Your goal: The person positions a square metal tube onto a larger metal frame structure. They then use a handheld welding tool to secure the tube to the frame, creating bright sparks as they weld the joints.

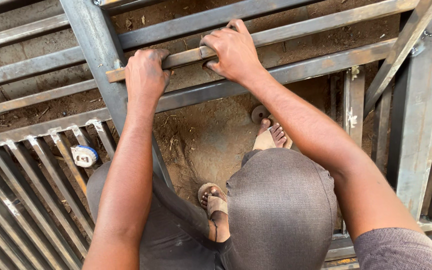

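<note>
Both hands grip one rusty steel bar [276, 35], which runs from about nine o'clock up toward two o'clock across the metal gate frame [96, 45] lying on the dirt floor [201, 135]. The left hand [146, 75] sits near the bar's lower end at eleven o'clock, its fingers curled together over the top of the bar. The right hand [233, 50], just beside it at twelve o'clock, wraps the bar with fingers pressed close and the thumb tucked underneath. At eight o'clock a tape measure [84, 155] with a white and blue case rests on the slanted slats [26, 200] of the frame. Two sandalled feet stand on the dirt at the centre, between the frame's rails.
</note>
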